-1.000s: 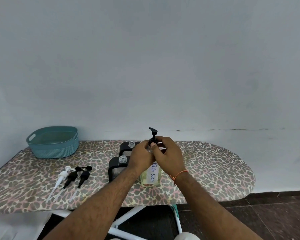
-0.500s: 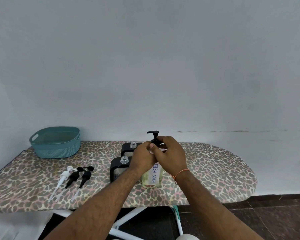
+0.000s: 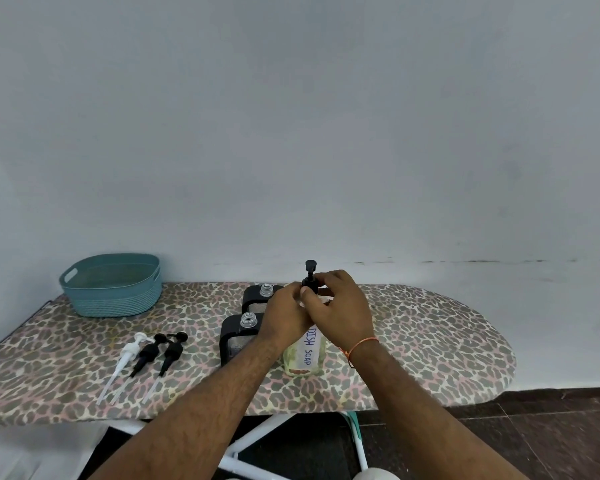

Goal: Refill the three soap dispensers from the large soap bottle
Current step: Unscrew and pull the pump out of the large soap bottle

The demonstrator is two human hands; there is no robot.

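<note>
Pump head on the "DISH SOAP" bottle has swung round: a second ago its spout leaned up and right, half a second ago it lay out to the left, and now it shows as a knob end-on above the collar. That suggests the pump is being screwed, though whether on or off I cannot tell.

Head view, the only one: the bottle stands upright on the ironing board, long axis vertical, label facing the camera, pale soap inside. The left hand is curled round the bottle's neck and shoulder, steadying it. The right hand pinches the black pump collar between thumb and fingertips. Two dispensers in black holders stand touching or just beside the bottle on its left, necks open and upright. Three loose pumps lie well apart to the left, tubes pointing toward the near edge. A teal basket sits at the far left. Both black dispensers look low, so refilling seems barely begun.
</note>
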